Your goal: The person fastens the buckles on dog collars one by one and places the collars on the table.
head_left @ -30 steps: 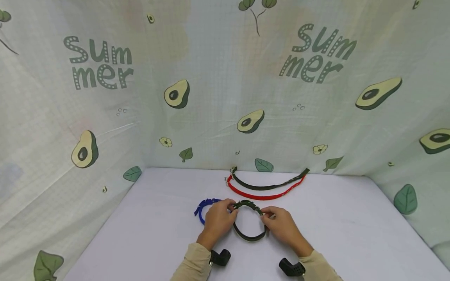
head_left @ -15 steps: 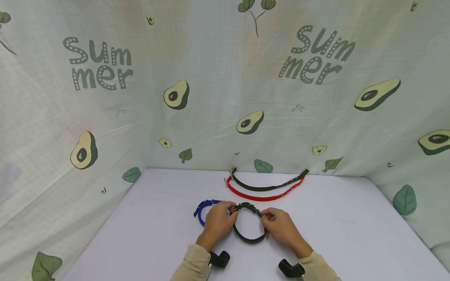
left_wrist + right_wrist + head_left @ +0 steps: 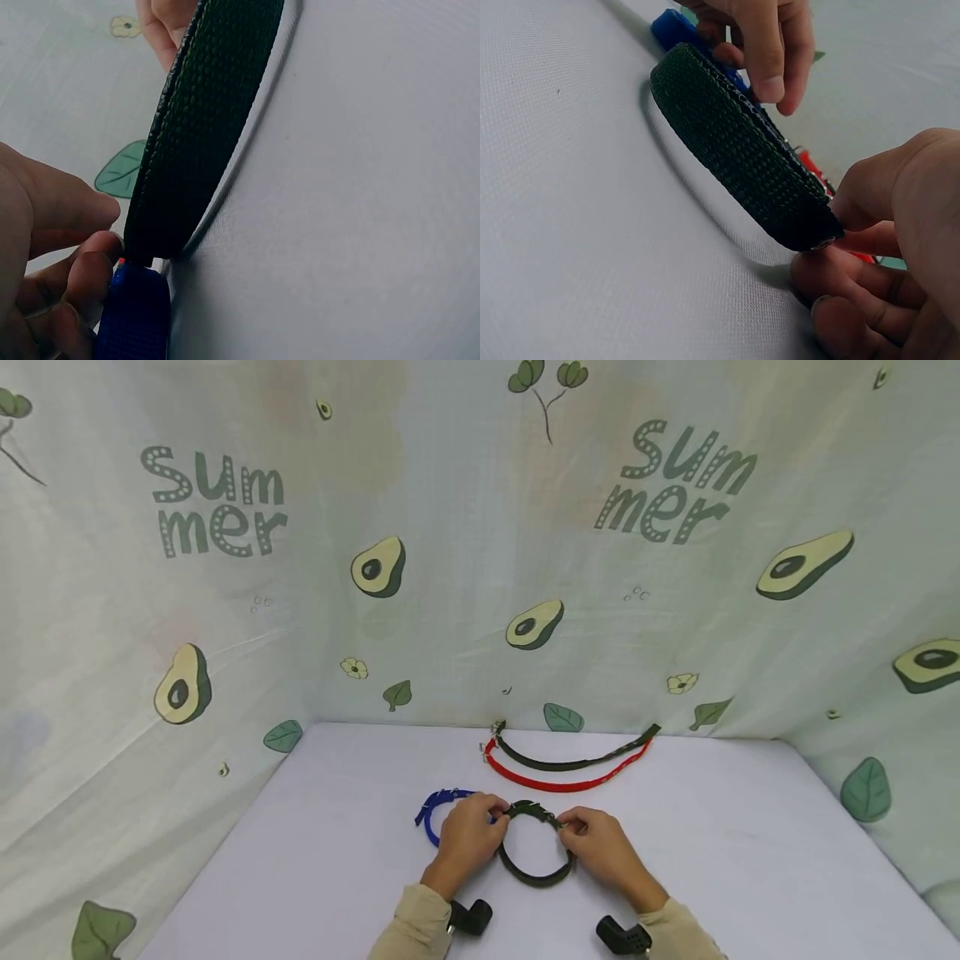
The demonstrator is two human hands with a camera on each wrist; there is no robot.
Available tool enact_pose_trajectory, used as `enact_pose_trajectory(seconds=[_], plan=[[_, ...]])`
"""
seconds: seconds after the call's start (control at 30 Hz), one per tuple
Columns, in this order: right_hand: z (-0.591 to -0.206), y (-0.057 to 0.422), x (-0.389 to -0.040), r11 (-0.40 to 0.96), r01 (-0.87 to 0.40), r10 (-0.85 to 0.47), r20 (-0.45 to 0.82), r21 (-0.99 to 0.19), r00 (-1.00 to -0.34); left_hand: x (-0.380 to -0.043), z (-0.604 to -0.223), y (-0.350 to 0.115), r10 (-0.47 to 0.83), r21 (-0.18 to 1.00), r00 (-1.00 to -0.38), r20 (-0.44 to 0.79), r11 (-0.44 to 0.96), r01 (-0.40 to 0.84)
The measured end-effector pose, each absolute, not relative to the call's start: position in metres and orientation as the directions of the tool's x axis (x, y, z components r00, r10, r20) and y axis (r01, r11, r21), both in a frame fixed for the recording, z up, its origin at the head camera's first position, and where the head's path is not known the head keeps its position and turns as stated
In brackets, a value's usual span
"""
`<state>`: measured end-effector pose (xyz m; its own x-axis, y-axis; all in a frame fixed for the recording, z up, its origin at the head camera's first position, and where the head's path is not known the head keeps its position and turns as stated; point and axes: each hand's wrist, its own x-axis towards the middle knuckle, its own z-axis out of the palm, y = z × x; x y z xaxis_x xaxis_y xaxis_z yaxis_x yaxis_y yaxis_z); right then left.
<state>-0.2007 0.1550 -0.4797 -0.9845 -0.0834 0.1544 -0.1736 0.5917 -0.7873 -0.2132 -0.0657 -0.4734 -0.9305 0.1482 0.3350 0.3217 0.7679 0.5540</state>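
dark green collar (image 3: pixel 536 882) held as a ring between two pinches

the collar is near the middle of the table (image 3: pixel 352 860), closed into a ring with its band on edge. the left hand (image 3: pixel 467 833) pinches its upper left side between thumb and finger; the right hand (image 3: pixel 600 845) pinches the upper right in much the same way. gripping opposite sides probably keeps the ring round and steady, and it leaves the far stretch with its metal fittings (image 3: pixel 550 817) uncovered between them. whether the lower edge bears on the table, i cannot tell.

just to the left, a blue collar (image 3: pixel 442 796) is also curled into a ring, partly hidden by the left hand. it sits so near that the wrist views don't settle whether the two touch; the closeness looks deliberate, like beside like.

farther back, a red collar (image 3: pixel 562 787) and a second dark green collar (image 3: pixel 551 766) lie unlooped in nested curves, buckles (image 3: pixel 484 748) to the left, apparently lined up the same way and out of the hands' space.
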Motion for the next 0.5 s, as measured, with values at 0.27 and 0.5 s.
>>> enact_pose_trajectory(seconds=[0.27,0.5], plan=[[-0.4797,0.1549,-0.2046,0.584,-0.164,-0.074,0.149,-0.795,-0.986,-0.2141,-0.4712,-0.0674,0.149,0.565,-0.912,0.383,0.743,0.359],[-0.4806,0.1563,-0.2021,0.577,-0.153,-0.072,0.137,-0.802,-0.988,-0.2129,-0.4744,-0.0665,0.137,0.575,-0.918,0.373,0.742,0.344]])
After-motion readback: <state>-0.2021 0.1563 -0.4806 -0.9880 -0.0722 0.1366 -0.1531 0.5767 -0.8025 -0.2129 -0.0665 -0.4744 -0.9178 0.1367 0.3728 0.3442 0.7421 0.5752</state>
